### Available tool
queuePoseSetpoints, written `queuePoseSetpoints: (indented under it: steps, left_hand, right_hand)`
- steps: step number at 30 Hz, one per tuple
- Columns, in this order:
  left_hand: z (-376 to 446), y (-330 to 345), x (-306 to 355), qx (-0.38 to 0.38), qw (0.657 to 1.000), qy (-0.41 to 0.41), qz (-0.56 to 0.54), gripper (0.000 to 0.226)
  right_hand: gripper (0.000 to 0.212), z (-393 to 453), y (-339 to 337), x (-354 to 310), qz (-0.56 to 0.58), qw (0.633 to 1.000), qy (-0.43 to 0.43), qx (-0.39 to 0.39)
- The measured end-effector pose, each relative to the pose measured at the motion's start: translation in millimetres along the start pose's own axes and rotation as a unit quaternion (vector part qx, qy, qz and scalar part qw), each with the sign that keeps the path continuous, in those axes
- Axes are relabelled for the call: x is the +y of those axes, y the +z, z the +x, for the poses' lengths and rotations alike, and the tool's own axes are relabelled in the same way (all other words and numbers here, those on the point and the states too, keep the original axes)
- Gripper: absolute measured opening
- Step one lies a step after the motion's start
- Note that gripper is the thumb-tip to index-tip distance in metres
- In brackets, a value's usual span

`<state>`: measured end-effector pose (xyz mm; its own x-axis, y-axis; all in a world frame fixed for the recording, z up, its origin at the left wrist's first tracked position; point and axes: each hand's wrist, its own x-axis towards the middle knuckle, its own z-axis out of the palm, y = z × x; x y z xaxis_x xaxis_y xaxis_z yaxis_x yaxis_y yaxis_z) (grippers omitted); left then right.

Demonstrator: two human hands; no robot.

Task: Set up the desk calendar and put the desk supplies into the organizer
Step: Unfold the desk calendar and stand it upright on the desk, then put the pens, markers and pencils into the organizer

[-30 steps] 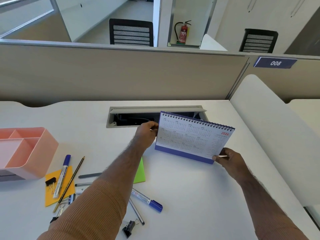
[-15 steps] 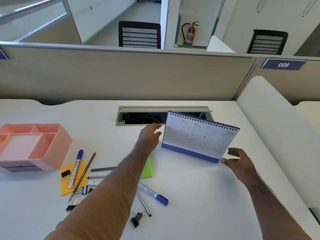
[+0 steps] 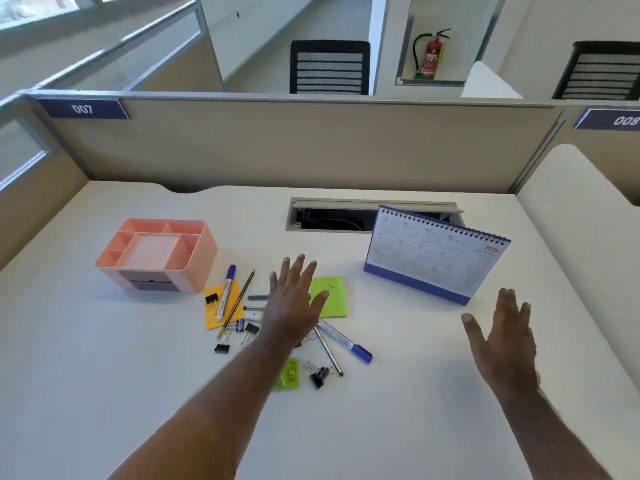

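The blue-edged desk calendar stands upright on the white desk at the right, free of both hands. The pink organizer sits at the left, its compartments bare. Between them lie a blue-capped marker, a pencil, orange sticky notes, green sticky notes, a second blue marker, a grey pen, several black binder clips and a small green item. My left hand hovers open above this pile. Below the calendar, my right hand is open.
An open cable tray is set into the desk behind the calendar. A beige partition closes the far edge, and a white curved divider rises at the right. Bare desk surface lies in front of the supplies.
Both hands let go of the calendar and drew back toward me. The left hand moved left over the supplies. The view swung left, bringing the whole organizer into sight.
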<state>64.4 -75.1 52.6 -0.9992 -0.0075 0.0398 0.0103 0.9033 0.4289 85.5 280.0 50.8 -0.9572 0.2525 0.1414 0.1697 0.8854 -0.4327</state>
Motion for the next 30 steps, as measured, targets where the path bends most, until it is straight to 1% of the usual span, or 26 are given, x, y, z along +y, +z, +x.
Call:
queuePoseSetpoints:
  steps: [4,8,14,19,21,26,30]
  left_hand:
    - [-48,-11,-29,0.025,0.997,-0.026,0.069,0.072]
    - [-80,-25,-62,0.027,0.990,-0.051,0.131,0.074]
    - [-107,-48,-112,0.006,0.987,-0.080,0.140,0.076]
    - [-119,-62,-148,-0.006,0.987,-0.088,0.136,0.075]
    - [-121,-65,-159,-0.006,0.987,-0.087,0.133,0.074]
    - [-123,-71,-180,-0.011,0.987,-0.099,0.124,0.076]
    - [-123,-76,-191,-0.008,0.987,-0.118,0.105,0.073]
  right_hand:
    - [0.082,-34,12,-18,-0.069,0.997,-0.035,-0.028]
    - [0.089,-68,29,-45,-0.088,0.992,-0.072,-0.051]
    - [0.090,-99,59,-100,-0.095,0.984,-0.123,-0.086]
    - [0.091,-104,80,-139,-0.123,0.976,-0.139,-0.116]
    - [0.083,-105,86,-153,-0.141,0.972,-0.140,-0.122]
    - [0.055,-100,98,-178,-0.179,0.965,-0.141,-0.127]
    - [0.041,-95,101,-188,-0.218,0.959,-0.130,-0.125]
